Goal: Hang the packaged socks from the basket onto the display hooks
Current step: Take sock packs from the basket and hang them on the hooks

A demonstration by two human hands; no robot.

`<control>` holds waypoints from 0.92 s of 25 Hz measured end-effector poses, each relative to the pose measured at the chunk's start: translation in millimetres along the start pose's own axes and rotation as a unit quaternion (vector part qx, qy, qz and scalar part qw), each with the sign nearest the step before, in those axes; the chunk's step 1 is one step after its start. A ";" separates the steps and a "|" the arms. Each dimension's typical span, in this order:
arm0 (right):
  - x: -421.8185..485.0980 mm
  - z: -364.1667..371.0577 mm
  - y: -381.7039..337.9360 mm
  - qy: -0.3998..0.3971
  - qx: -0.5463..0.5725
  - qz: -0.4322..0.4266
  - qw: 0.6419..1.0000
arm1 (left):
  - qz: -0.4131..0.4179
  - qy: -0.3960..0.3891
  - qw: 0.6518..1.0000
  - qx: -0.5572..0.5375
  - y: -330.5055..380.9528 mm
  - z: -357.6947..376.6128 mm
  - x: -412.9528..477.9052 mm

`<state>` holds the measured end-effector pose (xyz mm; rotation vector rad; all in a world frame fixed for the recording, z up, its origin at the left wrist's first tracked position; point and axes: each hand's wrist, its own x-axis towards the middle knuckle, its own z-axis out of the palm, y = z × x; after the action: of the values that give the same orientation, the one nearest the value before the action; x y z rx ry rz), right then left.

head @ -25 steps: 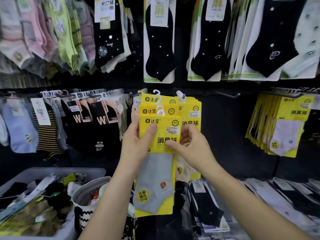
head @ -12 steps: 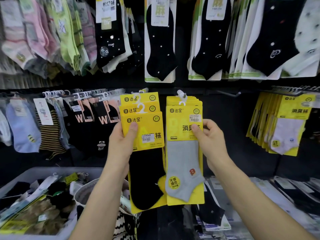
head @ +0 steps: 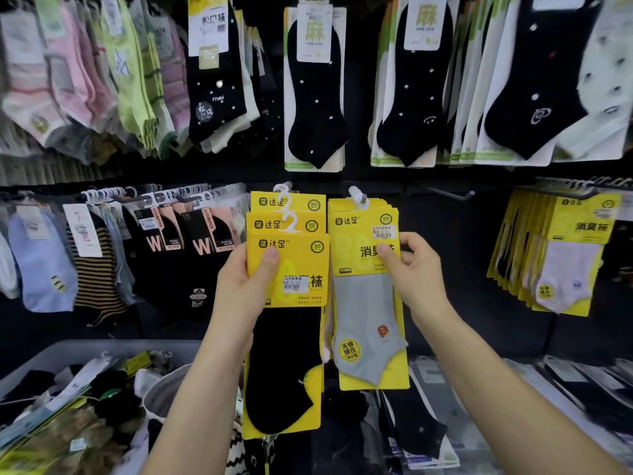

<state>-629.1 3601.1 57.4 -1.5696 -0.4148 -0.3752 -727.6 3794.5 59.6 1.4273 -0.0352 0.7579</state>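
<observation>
My left hand [head: 239, 296] grips a small stack of yellow-carded packs, the front one holding a black sock [head: 284, 365]; their white hanger tabs [head: 289, 221] fan out above. My right hand [head: 411, 269] pinches the yellow card of a grey sock pack [head: 366, 323], the front of a row whose white hanger tab [head: 358, 197] is up at a display hook. The two bundles sit side by side, just apart. A grey basket [head: 68, 351] with loose sock packs is at lower left.
Dark wall display full of hanging socks: black ankle socks [head: 313, 94] above, striped and black pairs [head: 99, 265] on the left, yellow packs with white socks [head: 561, 265] on the right. A bare hook [head: 455, 195] juts out between. More packs lie on the shelf [head: 582, 389] below.
One second ago both hands held one overlapping bundle. The left hand has since carried the black sock packs leftward, and the right hand keeps the grey sock pack by its hook.
</observation>
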 end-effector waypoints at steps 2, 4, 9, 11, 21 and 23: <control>1.0 -2.5 2.6 0.003 -0.025 0.011 1.000 | 0.003 0.004 1.000 0.006 -0.4 0.8 -0.4; -0.5 -3.9 5.0 0.042 -0.078 -0.005 0.996 | 0.007 0.011 1.000 0.002 -0.1 2.7 -1.0; -23.0 10.3 -3.3 0.022 -0.074 -0.078 0.994 | 0.024 0.015 1.000 -0.001 -5.3 24.4 -11.8; -30.3 22.0 -7.2 -0.066 -0.074 -0.064 0.993 | 0.029 0.013 0.999 -0.019 -7.4 31.8 -14.8; -16.9 3.1 -12.3 0.008 0.026 -0.017 0.999 | 0.035 0.038 0.998 0.019 -11.6 15.3 -1.9; -12.2 -0.1 -10.8 0.030 0.041 -0.008 0.999 | 0.036 0.055 0.998 0.021 -10.3 9.5 1.8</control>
<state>-645.0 3600.9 61.0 -1.4719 -0.3930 -0.4112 -717.2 3787.3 53.1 1.4282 0.0151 0.8996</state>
